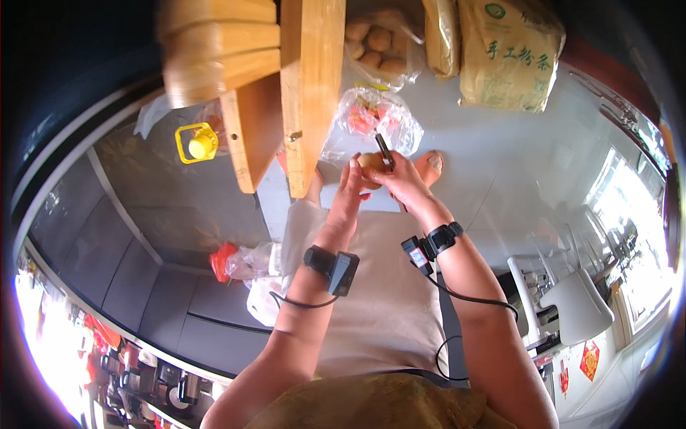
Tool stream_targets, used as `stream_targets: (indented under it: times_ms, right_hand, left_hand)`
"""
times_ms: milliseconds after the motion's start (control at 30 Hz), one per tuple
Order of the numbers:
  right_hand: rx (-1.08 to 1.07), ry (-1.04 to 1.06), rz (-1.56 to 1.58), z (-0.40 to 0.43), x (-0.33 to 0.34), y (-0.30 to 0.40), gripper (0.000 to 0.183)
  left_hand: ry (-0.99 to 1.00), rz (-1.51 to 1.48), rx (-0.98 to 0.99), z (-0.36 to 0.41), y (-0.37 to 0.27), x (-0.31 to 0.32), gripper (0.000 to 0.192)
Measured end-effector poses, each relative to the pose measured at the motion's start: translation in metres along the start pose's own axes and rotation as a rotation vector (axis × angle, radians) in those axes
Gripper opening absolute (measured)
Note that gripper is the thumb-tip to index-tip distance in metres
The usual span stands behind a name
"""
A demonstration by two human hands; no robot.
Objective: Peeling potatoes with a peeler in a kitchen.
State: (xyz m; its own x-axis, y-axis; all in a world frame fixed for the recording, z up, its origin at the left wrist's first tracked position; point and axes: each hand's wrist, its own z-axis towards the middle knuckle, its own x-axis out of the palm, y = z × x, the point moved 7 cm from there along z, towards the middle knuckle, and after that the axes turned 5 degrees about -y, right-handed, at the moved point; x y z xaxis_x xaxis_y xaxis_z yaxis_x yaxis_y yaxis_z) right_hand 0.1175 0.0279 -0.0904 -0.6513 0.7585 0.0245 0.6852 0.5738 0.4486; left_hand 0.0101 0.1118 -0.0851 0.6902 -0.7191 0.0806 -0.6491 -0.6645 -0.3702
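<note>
My left hand (350,181) steadies a round, yellowish-brown potato (370,161) from its left side. On the other side my right hand (403,179) grips a slim dark-handled tool (382,147), and its fingers also touch the potato. Whether that tool is a knife or a peeler cannot be made out. Just beyond both hands a clear plastic bag (404,126) lies spread on the floor with red and orange pieces in it. A second plastic bag (410,72), farther off, holds several round brown potatoes (379,39).
Left of the hands stands a wooden stool or chair (313,96). Brown paper packages (509,80) bearing writing stand at the far right. A yellow-capped bottle (201,145) is behind the wood. White plastic bags (263,300) lie by the grey cabinets (161,305). A white chair (581,308) is at right.
</note>
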Motion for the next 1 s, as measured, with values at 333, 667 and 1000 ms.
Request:
stream_targets:
  times_ms: [333, 667, 1000]
  right_hand:
    - [0.103, 0.150, 0.270, 0.027, 0.016, -0.019, 0.050]
    - [-0.150, -0.403, -0.748, 0.078, -0.047, -0.062, 0.030]
    - [-0.552, -0.211, -0.520, -0.005, -0.022, -0.002, 0.017]
  left_hand:
    - [-0.062, -0.364, -0.066, 0.030, 0.002, -0.020, 0.053]
    - [-0.107, -0.495, -0.196, 0.029, 0.012, -0.013, 0.059]
    - [-0.105, -0.647, -0.161, 0.026, 0.009, -0.015, 0.042]
